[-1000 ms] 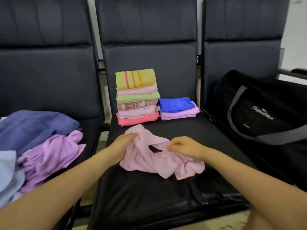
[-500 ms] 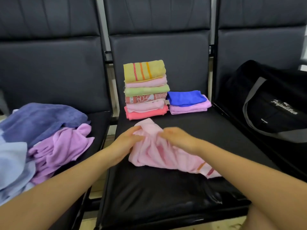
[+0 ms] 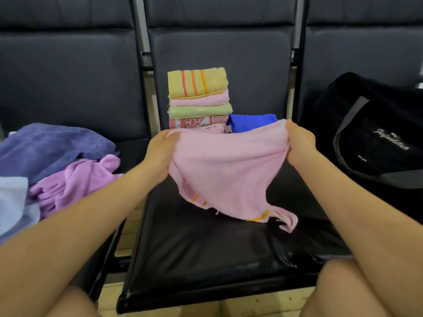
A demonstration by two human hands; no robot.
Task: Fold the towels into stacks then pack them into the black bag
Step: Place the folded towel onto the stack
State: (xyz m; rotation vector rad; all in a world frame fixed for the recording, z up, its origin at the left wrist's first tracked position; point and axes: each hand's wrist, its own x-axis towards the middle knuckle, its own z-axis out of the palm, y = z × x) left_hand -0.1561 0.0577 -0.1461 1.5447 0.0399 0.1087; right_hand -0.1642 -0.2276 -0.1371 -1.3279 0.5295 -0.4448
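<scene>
1. Since the earlier frame the pink towel (image 3: 225, 165) had come up off the seat (image 3: 206, 252): bunched under both hands before, it now hung spread between them, only its lower right corner trailing on the cushion.
2. The towel's top edge ran left to right, sagging slightly, and the rest drooped below and toward the person. Each grip sat at one end of that edge, so neither hand was nearer.
3. The left hand (image 3: 160, 149) pinched the left corner; the right hand (image 3: 297, 143) pinched the right corner, both clenched on cloth.
4. Just behind stood the folded stack (image 3: 198, 97), with the blue towel (image 3: 251, 121) beside it.
5. Unfolded towels (image 3: 57, 161) lay on the left seat; the black bag (image 3: 377, 138) sat on the right.
</scene>
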